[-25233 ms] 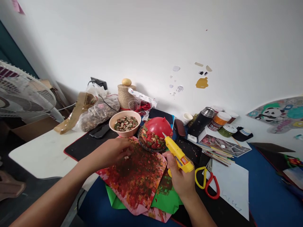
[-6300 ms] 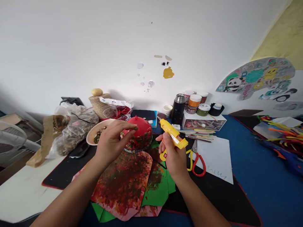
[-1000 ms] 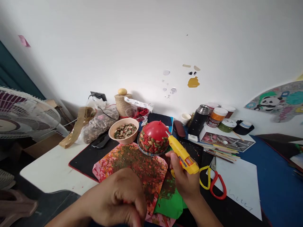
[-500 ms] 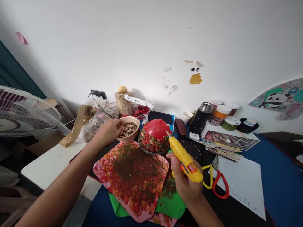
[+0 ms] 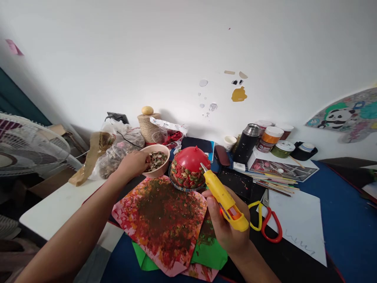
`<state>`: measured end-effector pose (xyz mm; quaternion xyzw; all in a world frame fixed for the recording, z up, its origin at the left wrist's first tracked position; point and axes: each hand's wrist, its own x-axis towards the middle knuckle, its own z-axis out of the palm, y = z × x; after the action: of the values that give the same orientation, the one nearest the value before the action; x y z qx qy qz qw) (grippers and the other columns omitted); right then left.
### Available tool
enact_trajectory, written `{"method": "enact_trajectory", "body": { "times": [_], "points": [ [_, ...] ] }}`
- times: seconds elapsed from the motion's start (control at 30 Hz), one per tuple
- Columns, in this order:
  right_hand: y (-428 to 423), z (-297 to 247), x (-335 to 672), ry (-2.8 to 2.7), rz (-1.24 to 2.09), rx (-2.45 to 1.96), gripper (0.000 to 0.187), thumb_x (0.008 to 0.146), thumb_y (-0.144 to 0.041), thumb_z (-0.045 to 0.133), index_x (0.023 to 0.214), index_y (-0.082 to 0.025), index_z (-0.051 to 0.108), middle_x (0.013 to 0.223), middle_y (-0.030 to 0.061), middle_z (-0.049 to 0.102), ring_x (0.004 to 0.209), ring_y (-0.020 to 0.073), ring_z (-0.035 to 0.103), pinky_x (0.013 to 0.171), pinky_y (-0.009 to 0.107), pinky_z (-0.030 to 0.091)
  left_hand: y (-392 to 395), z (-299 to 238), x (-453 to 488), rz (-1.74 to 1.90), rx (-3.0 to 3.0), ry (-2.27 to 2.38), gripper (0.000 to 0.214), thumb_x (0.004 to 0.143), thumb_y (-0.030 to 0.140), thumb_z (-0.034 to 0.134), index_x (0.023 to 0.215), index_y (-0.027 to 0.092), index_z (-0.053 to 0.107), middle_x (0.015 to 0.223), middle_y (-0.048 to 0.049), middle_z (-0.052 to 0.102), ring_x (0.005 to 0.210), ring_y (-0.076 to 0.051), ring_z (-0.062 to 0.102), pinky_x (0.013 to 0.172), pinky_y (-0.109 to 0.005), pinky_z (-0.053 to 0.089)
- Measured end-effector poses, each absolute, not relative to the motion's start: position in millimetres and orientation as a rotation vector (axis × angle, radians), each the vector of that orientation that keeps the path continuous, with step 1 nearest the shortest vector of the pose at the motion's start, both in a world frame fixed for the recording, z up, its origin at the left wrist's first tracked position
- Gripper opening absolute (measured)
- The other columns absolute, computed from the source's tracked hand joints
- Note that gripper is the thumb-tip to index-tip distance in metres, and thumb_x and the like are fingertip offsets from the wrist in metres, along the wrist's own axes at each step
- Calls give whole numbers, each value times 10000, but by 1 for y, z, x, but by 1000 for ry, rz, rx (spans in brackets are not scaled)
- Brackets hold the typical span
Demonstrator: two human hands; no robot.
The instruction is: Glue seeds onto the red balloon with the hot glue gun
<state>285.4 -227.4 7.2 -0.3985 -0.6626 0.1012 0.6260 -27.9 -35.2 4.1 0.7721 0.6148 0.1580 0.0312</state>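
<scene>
My left hand (image 5: 136, 162) is at the left rim of a pale pink bowl (image 5: 161, 170) of small flat brownish pieces. Its fingers are curled together over the bowl's edge, and whatever they pinch is hidden. In my right hand (image 5: 225, 224) is a yellow glue gun (image 5: 220, 191), its metal nozzle pointing up and left. Just beyond the nozzle sits a red balloon (image 5: 193, 158), ringed lower down by red, green and tan painted pieces (image 5: 184, 175) and resting in a round patterned holder. Beneath my hands lies paint-stained pink paper (image 5: 165, 220) over green paper (image 5: 212, 255).
Red-and-yellow-handled scissors (image 5: 272, 226) lie on white paper (image 5: 303, 224) at the right. Behind them are thin sticks (image 5: 277, 182), paint jars (image 5: 271, 135) and a black flask (image 5: 246, 143). Twine (image 5: 149, 127), a plastic bag (image 5: 118, 149) and a fan (image 5: 29, 145) are at the left.
My left hand has drawn back slightly from among the pieces to the bowl's rim, fingers more curled. The glue gun stays in my right hand. The whole view has shifted a little.
</scene>
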Motion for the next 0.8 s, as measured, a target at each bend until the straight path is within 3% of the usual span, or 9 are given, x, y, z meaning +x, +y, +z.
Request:
{"method": "enact_trajectory", "body": {
  "times": [0.2, 0.37, 0.57, 0.8],
  "points": [
    [-226, 7, 285, -1520, 214, -903, 149, 1038, -190, 654, 975, -237, 781, 834, 62, 799, 737, 239, 794, 663, 333, 643, -44, 11, -25, 468, 2349, 2002, 201, 888, 377, 589, 776, 232, 672, 850, -114, 782, 802, -297, 696, 675, -343, 410],
    [-224, 3, 285, -1491, 249, -922, 151, 1041, -195, 662, 957, -240, 780, 806, 43, 780, 701, 225, 773, 658, 322, 625, -57, 19, -15, 971, 1933, 1822, 329, 888, 531, 626, 942, 213, 694, 858, -60, 789, 799, -252, 704, 711, -314, 493],
    [-226, -1, 284, -1450, 316, -957, 183, 1066, -262, 647, 948, -238, 786, 808, 43, 765, 724, 223, 768, 662, 313, 620, -89, 37, 29, 1279, 1556, 1211, 393, 825, 537, 845, 930, 198, 675, 779, -20, 735, 665, -165, 658, 625, -262, 509],
    [-223, -6, 286, -1322, 479, -1055, 357, 1112, -468, 607, 954, -207, 792, 651, -6, 635, 526, 161, 595, 532, 277, 518, -143, 47, 98, 1160, 1385, 663, 347, 821, 431, 950, 850, 167, 727, 725, -27, 752, 629, -148, 697, 605, -250, 586]
  ]
}}
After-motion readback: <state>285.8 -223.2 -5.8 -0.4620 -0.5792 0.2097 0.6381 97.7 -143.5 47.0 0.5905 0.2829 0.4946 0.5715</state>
